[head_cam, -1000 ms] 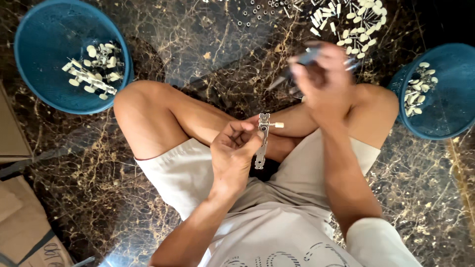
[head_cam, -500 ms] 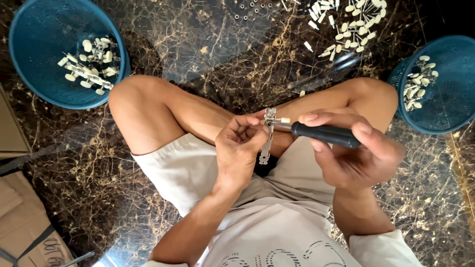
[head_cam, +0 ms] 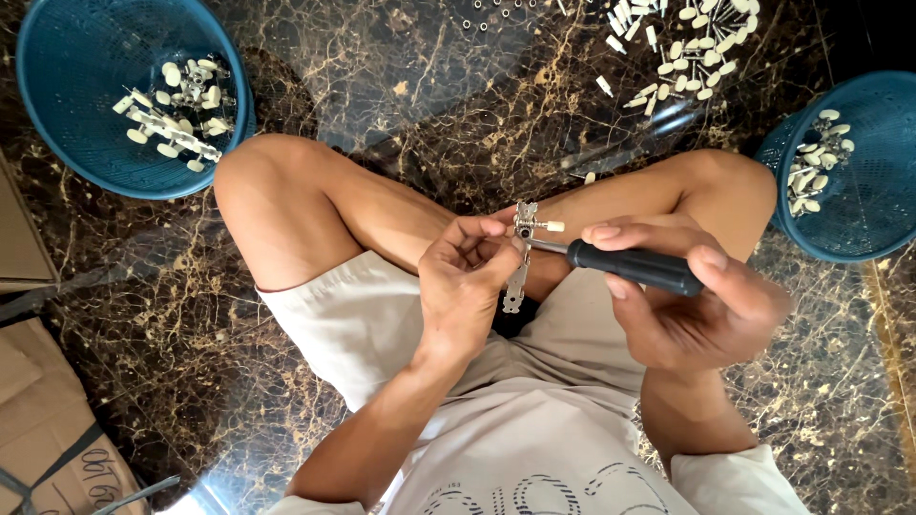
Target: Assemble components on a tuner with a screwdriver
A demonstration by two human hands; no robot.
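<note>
- Left hand pinches a slim metal strip upright over the lap.
- Right hand grips a black-handled screwdriver, tip touching the strip.
- Blue baskets of white parts stand on the marble floor either side.

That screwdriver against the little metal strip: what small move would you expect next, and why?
Probably a twist of the screwdriver. The right hand grips its black handle, and its tip already seems to meet the top of the metal strip, beside a small cream knob. The left hand pinches the strip steady above the lap.
</note>
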